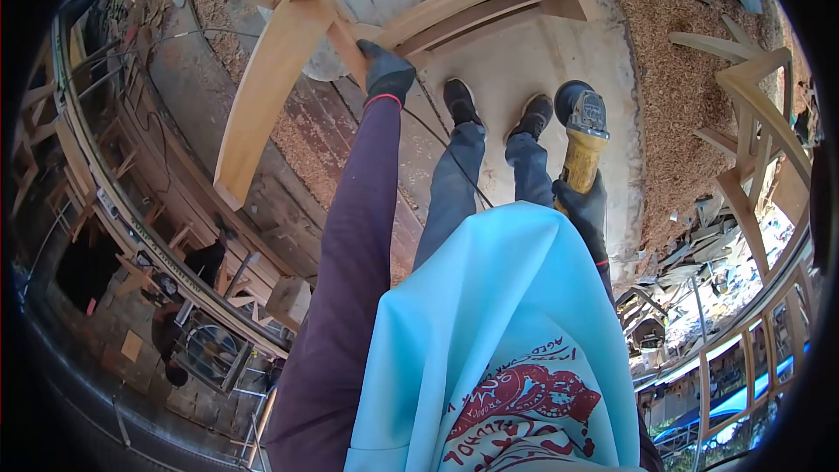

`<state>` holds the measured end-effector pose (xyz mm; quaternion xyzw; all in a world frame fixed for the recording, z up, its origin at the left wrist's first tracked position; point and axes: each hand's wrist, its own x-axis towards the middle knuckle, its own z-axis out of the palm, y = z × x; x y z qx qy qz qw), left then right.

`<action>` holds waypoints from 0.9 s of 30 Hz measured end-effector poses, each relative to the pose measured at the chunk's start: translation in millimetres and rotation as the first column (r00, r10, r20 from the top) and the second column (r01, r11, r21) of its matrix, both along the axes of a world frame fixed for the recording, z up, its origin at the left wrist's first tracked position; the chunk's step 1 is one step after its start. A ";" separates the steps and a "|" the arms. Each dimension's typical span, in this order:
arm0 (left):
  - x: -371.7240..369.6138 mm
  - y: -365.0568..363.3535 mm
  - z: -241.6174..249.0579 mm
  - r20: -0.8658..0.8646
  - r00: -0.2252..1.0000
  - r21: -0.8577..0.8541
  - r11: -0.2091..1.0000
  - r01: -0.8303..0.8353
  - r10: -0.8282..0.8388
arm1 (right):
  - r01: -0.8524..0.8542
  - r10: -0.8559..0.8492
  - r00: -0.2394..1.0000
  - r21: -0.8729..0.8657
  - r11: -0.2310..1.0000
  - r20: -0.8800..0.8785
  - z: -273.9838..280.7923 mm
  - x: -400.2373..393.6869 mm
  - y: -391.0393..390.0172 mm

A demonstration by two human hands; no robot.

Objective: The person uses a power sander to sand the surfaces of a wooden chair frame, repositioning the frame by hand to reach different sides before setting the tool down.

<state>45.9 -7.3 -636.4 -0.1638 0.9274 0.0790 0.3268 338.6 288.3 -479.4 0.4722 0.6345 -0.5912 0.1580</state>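
My left hand (pixel 389 74), in a dark glove, is closed on a leg of a pale wooden chair frame (pixel 278 79). The frame has curved, bare wooden legs and rails and is tilted in front of me. My right hand (pixel 587 208), also gloved, is wrapped around the yellow body of an angle grinder (pixel 584 147). The grinder's round dark disc end points away from me and is apart from the wood. Part of the left fingers is hidden behind the leg.
Wood shavings (pixel 677 122) cover the ground at the right, beside a concrete slab (pixel 603 52). Another wooden frame (pixel 752 114) stands at far right. A dark cord (pixel 441 142) runs past my legs. At lower left are a caged fan (pixel 212 350) and another person (pixel 166 328).
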 end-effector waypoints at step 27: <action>-43.9 217.9 37.9 -0.636 0.323 -0.119 0.503 0.856 -0.701 | 0.074 -0.077 0.994 0.044 0.996 0.082 17.9 -20.1 -27.4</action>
